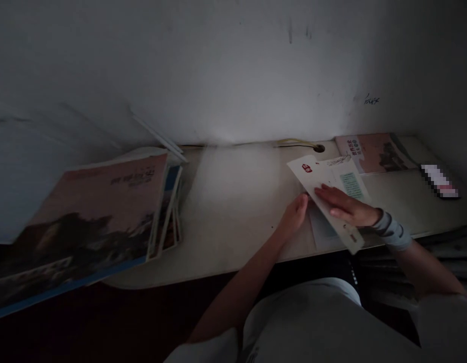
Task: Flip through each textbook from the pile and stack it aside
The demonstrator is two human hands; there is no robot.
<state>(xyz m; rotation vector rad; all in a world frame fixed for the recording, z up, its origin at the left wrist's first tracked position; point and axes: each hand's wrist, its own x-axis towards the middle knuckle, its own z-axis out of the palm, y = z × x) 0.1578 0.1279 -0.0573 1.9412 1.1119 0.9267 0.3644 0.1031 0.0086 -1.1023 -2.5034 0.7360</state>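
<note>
"What writing can you make out?"

"On the pink book (373, 154) at the back right, white characters read 世界历史, with smaller marks beside them. The booklet (328, 201) under the hands carries a red emblem (306, 168) and a green text block (350, 185), both too small to read. Dark handwriting (371, 100) on the wall is unclear too."

"And the stack of books (105, 212)?"

"It's at the left, running out of view. The top cover is pinkish over a dark scene; its title is too blurred. The phone (440, 180) at the far right has a pixelated screen."

"How are the hands?"

"The right hand (345, 205) lies flat across the booklet's slanted front sheet, fingers stretched out, a striped band (394, 229) round the wrist. The left hand (296, 209) is curled at the sheet's left edge, thumb up; I can't tell whether it pinches the paper."

"Where does the booklet sit?"

"On the right half of the desk (233, 222), in front of the pink book, its lower corner reaching the near edge."

"So where's the room?"

"Mostly leftward: a wide stretch of desktop between stack and left hand. Rightward, a smaller patch reaches the phone. Behind, a yellow cable (294, 141) runs along the wall to a hole (318, 148)."
</note>
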